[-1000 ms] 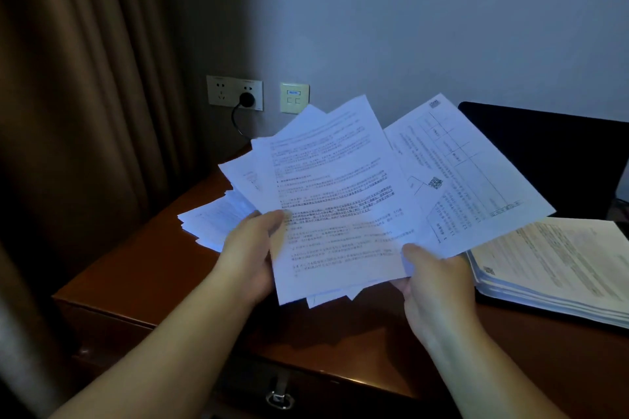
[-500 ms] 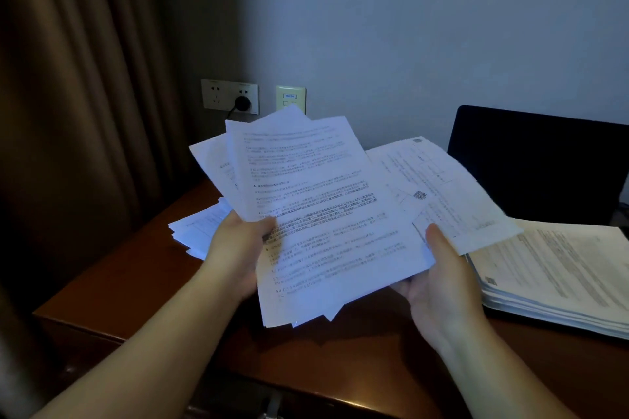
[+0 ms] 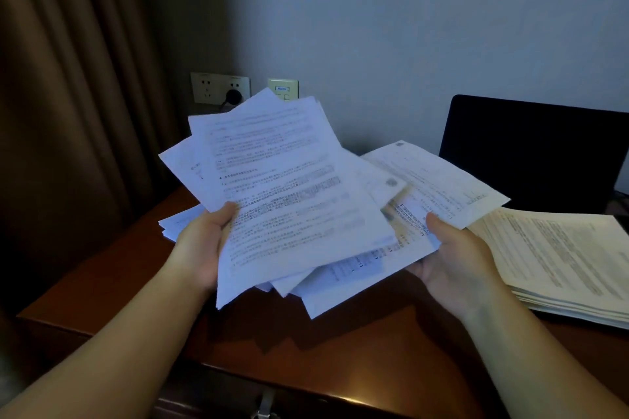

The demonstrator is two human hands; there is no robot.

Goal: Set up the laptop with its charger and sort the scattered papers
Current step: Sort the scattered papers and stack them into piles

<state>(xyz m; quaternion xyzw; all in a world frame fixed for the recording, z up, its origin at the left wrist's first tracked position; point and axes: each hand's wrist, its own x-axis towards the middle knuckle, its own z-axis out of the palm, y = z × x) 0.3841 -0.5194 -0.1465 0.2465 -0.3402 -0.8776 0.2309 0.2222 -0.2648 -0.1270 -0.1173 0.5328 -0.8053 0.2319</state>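
Above the brown wooden desk [image 3: 102, 282] I hold a fanned bunch of printed white papers [image 3: 289, 201]. My left hand [image 3: 200, 245] grips its left edge, thumb on top. My right hand [image 3: 452, 262] holds the right sheets from below, thumb pressed on a form with a table. A neat thick stack of papers [image 3: 561, 258] lies on the desk at the right. Behind it stands the open black laptop [image 3: 534, 153], screen dark. A black charger plug [image 3: 233, 94] sits in the wall socket [image 3: 207, 88]. Its cable is mostly hidden by the papers.
More loose sheets [image 3: 177, 221] lie on the desk behind my left hand. Brown curtains [image 3: 68, 95] hang at the left. A second wall plate [image 3: 284, 88] sits beside the socket. A metal drawer handle [image 3: 263, 408] shows below the desk's front edge.
The fanned papers have tilted flatter and closed together somewhat; the right-hand form has dropped lower toward the stack. Both hands have kept their hold.
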